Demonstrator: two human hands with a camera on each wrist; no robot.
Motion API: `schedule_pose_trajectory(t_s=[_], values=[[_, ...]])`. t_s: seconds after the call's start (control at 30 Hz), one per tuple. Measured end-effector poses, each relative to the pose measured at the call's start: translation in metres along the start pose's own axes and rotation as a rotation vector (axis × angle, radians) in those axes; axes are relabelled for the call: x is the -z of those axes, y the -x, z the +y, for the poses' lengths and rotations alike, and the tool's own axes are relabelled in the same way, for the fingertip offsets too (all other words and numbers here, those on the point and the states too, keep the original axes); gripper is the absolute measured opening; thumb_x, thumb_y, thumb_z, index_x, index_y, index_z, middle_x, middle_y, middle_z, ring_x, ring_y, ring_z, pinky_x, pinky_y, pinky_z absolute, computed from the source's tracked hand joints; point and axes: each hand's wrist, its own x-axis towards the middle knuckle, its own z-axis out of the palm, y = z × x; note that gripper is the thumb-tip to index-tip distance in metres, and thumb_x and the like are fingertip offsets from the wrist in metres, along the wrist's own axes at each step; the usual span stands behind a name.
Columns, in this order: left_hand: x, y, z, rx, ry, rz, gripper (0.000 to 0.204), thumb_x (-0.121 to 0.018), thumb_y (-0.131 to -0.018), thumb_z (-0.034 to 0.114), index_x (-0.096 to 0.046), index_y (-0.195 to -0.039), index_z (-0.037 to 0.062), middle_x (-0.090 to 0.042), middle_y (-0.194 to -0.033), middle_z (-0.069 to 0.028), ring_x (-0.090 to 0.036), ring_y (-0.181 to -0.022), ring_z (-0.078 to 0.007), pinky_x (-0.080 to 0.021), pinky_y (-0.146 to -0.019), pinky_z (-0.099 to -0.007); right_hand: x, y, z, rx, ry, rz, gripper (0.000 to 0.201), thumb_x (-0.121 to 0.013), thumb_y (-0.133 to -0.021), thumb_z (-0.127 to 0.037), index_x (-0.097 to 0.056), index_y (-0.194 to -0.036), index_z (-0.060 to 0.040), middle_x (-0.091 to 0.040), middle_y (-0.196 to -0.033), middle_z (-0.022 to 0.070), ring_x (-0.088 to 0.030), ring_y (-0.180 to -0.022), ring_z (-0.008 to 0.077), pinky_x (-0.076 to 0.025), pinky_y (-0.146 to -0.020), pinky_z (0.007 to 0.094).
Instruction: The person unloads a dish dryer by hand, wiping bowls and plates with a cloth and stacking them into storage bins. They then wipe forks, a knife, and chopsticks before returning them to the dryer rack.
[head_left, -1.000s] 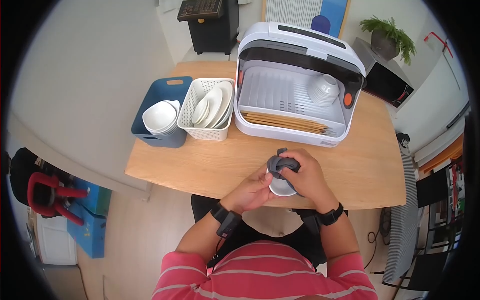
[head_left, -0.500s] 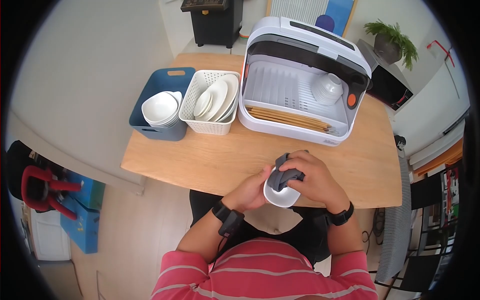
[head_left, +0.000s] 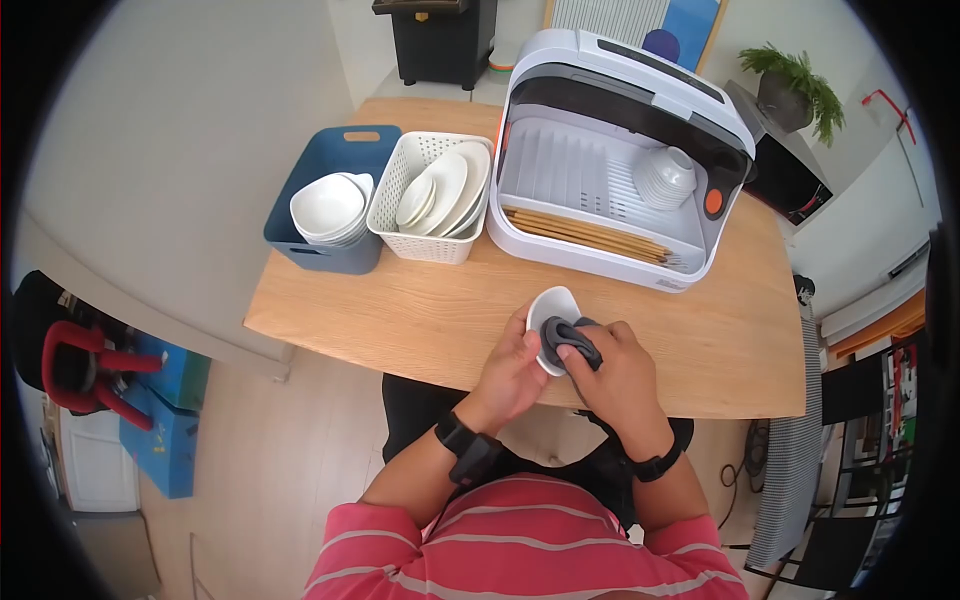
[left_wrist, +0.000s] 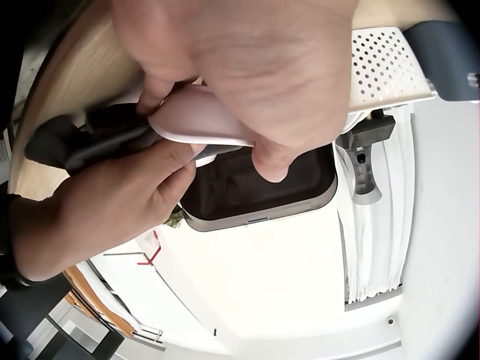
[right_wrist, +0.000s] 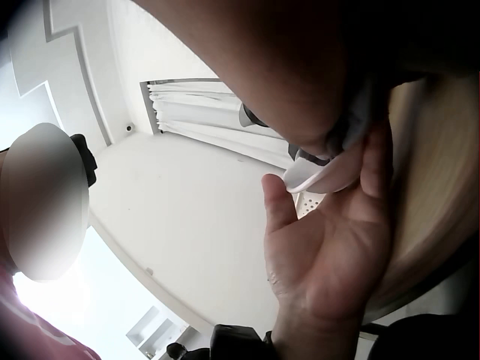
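A small white bowl [head_left: 549, 302] is held over the table's front edge by my left hand [head_left: 506, 376], thumb at the rim and fingers behind it. The bowl is tilted, its inside turned toward my right hand [head_left: 622, 386]. That right hand grips a bunched dark grey cloth [head_left: 574, 340] and presses it into the bowl. From the left wrist, the bowl's pale outer side [left_wrist: 196, 118] shows under my left fingers, with the cloth beyond it. In the right wrist view the left palm [right_wrist: 330, 251] faces the camera beside the bowl.
A blue bin [head_left: 330, 262] holds stacked white bowls [head_left: 328, 207]. Beside it, a white perforated basket [head_left: 425, 248] holds plates [head_left: 446, 190]. The open white dish cabinet [head_left: 590, 262] behind the hands contains chopsticks [head_left: 585, 236] and a bowl stack [head_left: 664, 178].
The bowl has moved away from my body and tipped, its opening now facing the right hand. The cloth has shifted inside it, and both hands have moved forward with it.
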Motion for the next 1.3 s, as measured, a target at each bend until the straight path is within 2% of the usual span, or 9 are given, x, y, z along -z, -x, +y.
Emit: schedule_pose_trajectory(t_s=[0.1, 0.17, 0.3, 0.5, 0.73, 0.97, 1.17, 1.23, 1.3], values=[[0.002, -0.002, 0.004, -0.005, 0.001, 0.031, 0.075, -0.052, -0.102, 0.059, -0.037, -0.153, 0.0055, -0.054, -0.144, -0.0145, -0.056, -0.133, -0.0284, -0.047, -0.112, -0.046, 0.008, 0.003, 0.001, 0.05, -0.211, -0.048, 0.032, -0.083, -0.079, -0.022, -0.076, -0.11, -0.0134, -0.066, -0.11, 0.014, -0.069, -0.086, 0.0329, -0.056, -0.073, 0.0414], [0.005, -0.002, 0.003, 0.059, 0.026, 0.046, 0.076, -0.05, -0.102, 0.06, -0.038, -0.152, 0.0044, -0.055, -0.144, -0.0153, -0.057, -0.132, -0.0287, -0.048, -0.111, -0.0461, 0.008, 0.003, 0.002, 0.438, -0.105, 0.121, 0.042, -0.083, -0.072, -0.016, -0.075, -0.113, -0.0166, -0.065, -0.113, 0.0109, -0.065, -0.094, 0.0323, -0.053, -0.081, 0.044], [0.004, -0.004, 0.008, 0.172, 0.021, 0.024, 0.08, -0.044, -0.102, 0.066, -0.039, -0.152, 0.0036, -0.053, -0.146, -0.0171, -0.057, -0.132, -0.029, -0.05, -0.11, -0.0463, -0.006, -0.003, 0.01, 0.573, -0.027, 0.08, 0.056, -0.081, -0.063, -0.012, -0.072, -0.118, -0.0204, -0.064, -0.114, 0.0065, -0.061, -0.1, 0.0305, -0.045, -0.089, 0.0469], [0.0, -0.006, 0.013, 0.148, 0.042, 0.003, 0.079, -0.042, -0.103, 0.066, -0.038, -0.154, 0.0054, -0.051, -0.148, -0.0146, -0.052, -0.137, -0.0282, -0.044, -0.114, -0.0471, -0.01, -0.018, 0.03, 0.671, 0.064, 0.11, 0.047, -0.074, -0.069, -0.007, -0.073, -0.113, -0.0204, -0.065, -0.108, 0.0034, -0.061, -0.101, 0.028, -0.042, -0.093, 0.0449], [0.006, -0.011, 0.004, 0.087, 0.019, 0.057, 0.081, -0.037, -0.101, 0.071, -0.038, -0.155, 0.0097, -0.051, -0.151, -0.0119, -0.052, -0.136, -0.0298, -0.046, -0.111, -0.0489, 0.011, -0.018, 0.055, 0.603, 0.169, 0.167, 0.045, -0.074, -0.067, -0.006, -0.072, -0.111, -0.0186, -0.066, -0.108, 0.0047, -0.061, -0.102, 0.0284, -0.043, -0.093, 0.0453], [0.007, 0.002, 0.008, 0.171, 0.075, -0.078, 0.075, -0.029, -0.106, 0.065, -0.034, -0.157, 0.0107, -0.046, -0.156, -0.0114, -0.048, -0.14, -0.0325, -0.045, -0.11, -0.0583, 0.027, 0.028, 0.117, 0.147, 0.224, 0.376, 0.056, -0.08, -0.067, -0.003, -0.067, -0.12, -0.014, -0.067, -0.113, 0.0119, -0.063, -0.103, 0.0351, -0.047, -0.09, 0.0465], [-0.021, -0.016, 0.012, 0.17, -0.309, -0.034, 0.093, -0.057, -0.095, 0.069, -0.031, -0.159, 0.0079, -0.047, -0.155, -0.0118, -0.048, -0.141, -0.0297, -0.042, -0.114, -0.0484, 0.024, 0.052, 0.134, 0.002, 0.068, 0.417, 0.056, -0.078, -0.067, 0.0, -0.065, -0.121, -0.0093, -0.069, -0.113, 0.0151, -0.063, -0.102, 0.0386, -0.049, -0.092, 0.0483], [-0.048, -0.047, 0.031, 0.044, -0.678, -0.11, 0.102, -0.074, -0.088, 0.061, -0.028, -0.16, 0.0053, -0.046, -0.155, -0.0124, -0.045, -0.143, -0.0259, -0.039, -0.117, -0.0419, 0.023, 0.05, 0.138, 0.023, 0.051, 0.44, 0.057, -0.076, -0.065, 0.001, -0.066, -0.12, -0.0091, -0.069, -0.111, 0.0143, -0.064, -0.099, 0.0381, -0.049, -0.089, 0.047], [-0.06, -0.097, 0.046, -0.074, -0.896, -0.198, 0.091, -0.082, -0.088, 0.039, -0.034, -0.156, 0.0042, -0.043, -0.156, -0.0128, -0.044, -0.143, -0.0256, -0.041, -0.114, -0.0416, 0.023, 0.053, 0.139, -0.008, 0.037, 0.439, 0.057, -0.076, -0.065, 0.001, -0.067, -0.12, -0.0092, -0.068, -0.111, 0.0136, -0.064, -0.098, 0.0375, -0.049, -0.087, 0.0468]])
